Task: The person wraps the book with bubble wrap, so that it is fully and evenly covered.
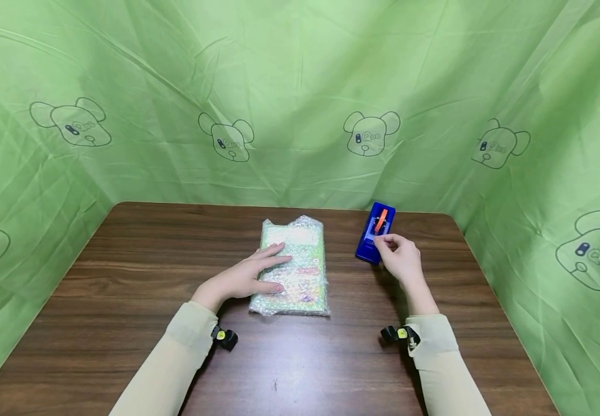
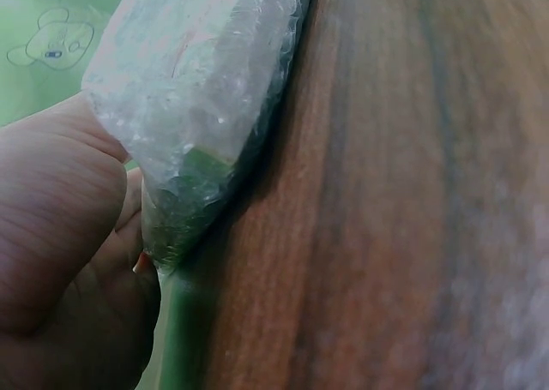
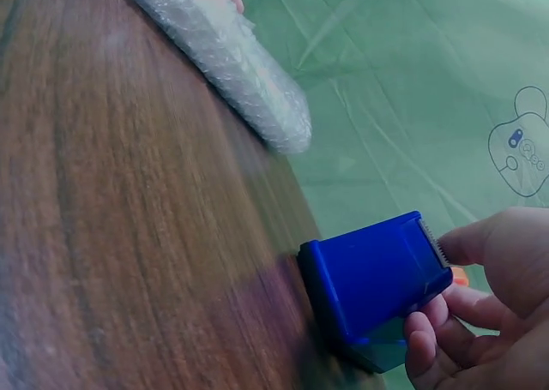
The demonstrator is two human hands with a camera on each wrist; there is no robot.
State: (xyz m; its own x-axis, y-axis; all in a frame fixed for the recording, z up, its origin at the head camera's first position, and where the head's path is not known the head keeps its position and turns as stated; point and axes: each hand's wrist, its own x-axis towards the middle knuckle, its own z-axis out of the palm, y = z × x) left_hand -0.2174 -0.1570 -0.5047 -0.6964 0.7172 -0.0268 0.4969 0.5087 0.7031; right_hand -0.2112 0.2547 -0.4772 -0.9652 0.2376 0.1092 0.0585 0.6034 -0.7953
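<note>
A flat, bubble-wrapped package (image 1: 300, 277) with a green, printed face lies on the table. My left hand (image 1: 248, 274) rests on its left part, fingers spread and straight. In the left wrist view a clear bubble-wrapped corner (image 2: 197, 90) rises beside the hand. To the right stands a blue tape dispenser (image 1: 368, 245) with an orange roll (image 1: 381, 221). My right hand (image 1: 401, 257) is at the dispenser, thumb and fingertips pinching at the tape near the roll. In the right wrist view, the fingertips sit right by the toothed cutter (image 3: 435, 243); the tape itself is hard to see.
The dark wood-grain table (image 1: 138, 277) has its back edge just behind the package and dispenser. Green cloth walls (image 1: 300, 86) with bear-head drawings stand at the back and both sides. A small black camera is strapped to each wrist.
</note>
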